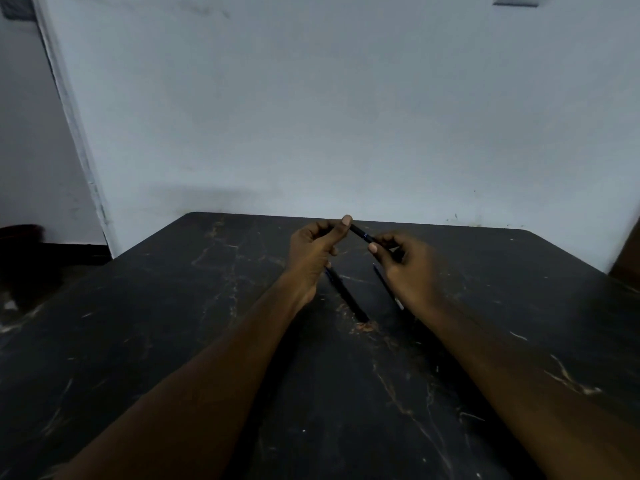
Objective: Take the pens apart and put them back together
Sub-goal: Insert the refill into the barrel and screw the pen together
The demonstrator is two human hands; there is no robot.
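Two pens lie on the table and you hold a third in both hands.

Nearest you, the black marble-veined tabletop [311,393] carries a slim dark lying pen [346,296] below your left wrist. A second dark lying pen [387,287] sits partly hidden under your right hand [407,263]. Above them, your left hand [313,251] pinches one end of the short dark held pen [360,233], and your right hand curls round the other end. You are probably twisting or pulling it apart. If it gives suddenly, a small inner part could drop and vanish against the dim, dark surface. It could also roll off the far edge by the pale wall [346,133].
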